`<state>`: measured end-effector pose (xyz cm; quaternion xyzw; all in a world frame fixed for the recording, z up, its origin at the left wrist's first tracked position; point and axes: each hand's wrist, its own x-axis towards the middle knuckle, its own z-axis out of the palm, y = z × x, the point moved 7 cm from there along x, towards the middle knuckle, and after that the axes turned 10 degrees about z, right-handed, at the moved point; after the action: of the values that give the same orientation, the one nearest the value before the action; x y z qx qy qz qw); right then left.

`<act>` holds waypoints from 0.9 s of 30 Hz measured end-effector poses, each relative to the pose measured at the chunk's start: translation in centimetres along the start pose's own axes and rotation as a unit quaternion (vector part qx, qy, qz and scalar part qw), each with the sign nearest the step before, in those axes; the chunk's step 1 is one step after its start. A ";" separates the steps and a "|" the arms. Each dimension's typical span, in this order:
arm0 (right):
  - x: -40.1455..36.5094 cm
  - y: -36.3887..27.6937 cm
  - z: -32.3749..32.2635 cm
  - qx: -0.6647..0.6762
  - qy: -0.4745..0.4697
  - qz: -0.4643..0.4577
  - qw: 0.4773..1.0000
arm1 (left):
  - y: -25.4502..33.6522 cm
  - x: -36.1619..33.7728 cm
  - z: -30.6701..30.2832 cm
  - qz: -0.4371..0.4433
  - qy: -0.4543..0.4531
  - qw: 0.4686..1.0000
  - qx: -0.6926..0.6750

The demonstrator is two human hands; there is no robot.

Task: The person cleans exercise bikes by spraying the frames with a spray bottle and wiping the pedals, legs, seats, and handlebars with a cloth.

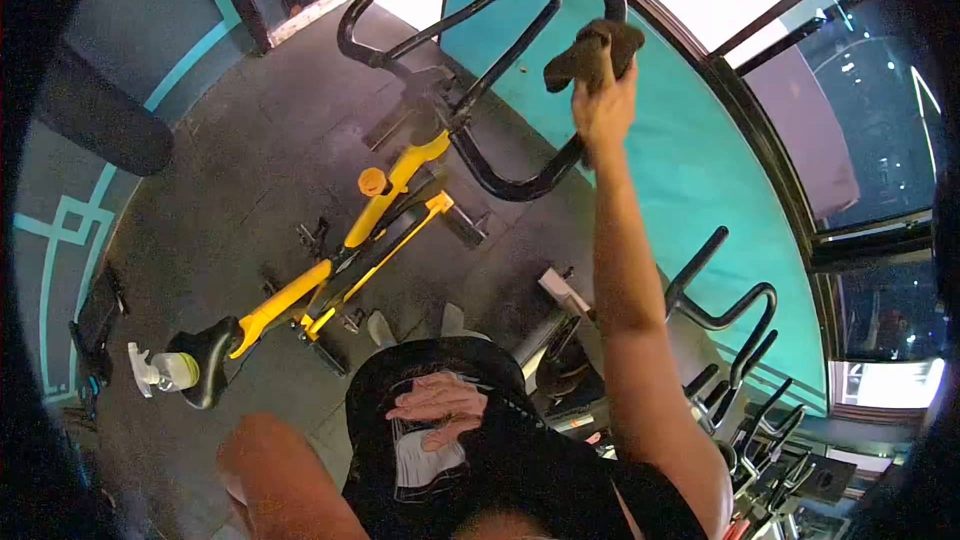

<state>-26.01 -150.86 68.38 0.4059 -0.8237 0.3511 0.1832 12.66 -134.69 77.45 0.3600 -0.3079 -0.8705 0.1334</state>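
My right hand point(606, 112) reaches far forward and is closed on a dark cloth point(622, 40). The cloth lies against the black handlebar point(535, 183) of a yellow exercise bike, on the side near the turquoise wall. Part of the bar is hidden behind my hand and the cloth. At the lower left a bent part of my left arm point(285, 470) shows, but my left hand is out of sight. The yellow bike frame point(290, 298) runs diagonally from the handlebar to a black saddle point(207, 365). An orange knob point(372, 181) sticks out of the frame.
A spray bottle point(165, 370) with yellowish liquid is beside the saddle. More bikes with black handlebars point(730, 320) stand in a row to the right. A turquoise wall panel point(700, 170) runs below windows. My shoes point(452, 320) are on the dark floor point(240, 140).
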 end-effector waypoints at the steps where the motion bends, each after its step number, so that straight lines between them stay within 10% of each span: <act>1: 0.7 -0.1 0.3 0.001 -0.030 0.010 0.999 | -0.1 -0.4 -0.3 -0.002 0.007 1.000 0.008; 9: -7.7 -0.2 -1.2 -0.008 0.044 0.018 0.999 | -0.7 -1.9 -2.5 0.008 0.031 0.998 0.054; 18: -0.1 -1.2 0.0 -0.132 0.008 0.007 0.991 | -2.8 -6.2 -6.3 -0.011 0.112 0.989 0.090; 23: -2.9 -0.4 -0.3 -0.065 0.112 -0.136 0.982 | -2.8 -13.3 -11.6 -0.013 0.226 0.967 0.114; 24: -3.4 -2.1 -1.3 0.036 0.051 -0.135 0.989 | -3.0 -14.4 -12.4 -0.007 0.249 0.962 0.109; 25: -3.8 1.8 1.7 -0.133 0.000 0.038 0.990 | -3.3 -15.7 -13.3 -0.001 0.270 0.957 0.104; 27: -5.8 0.3 -0.2 -0.098 0.034 0.020 0.994 | -4.6 -16.7 -14.6 0.000 0.276 0.957 0.093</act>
<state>-22.72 -147.51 64.99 0.3574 -0.8552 0.2859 0.2433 34.75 -129.90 75.60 0.5968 -0.3387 -0.7051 0.1788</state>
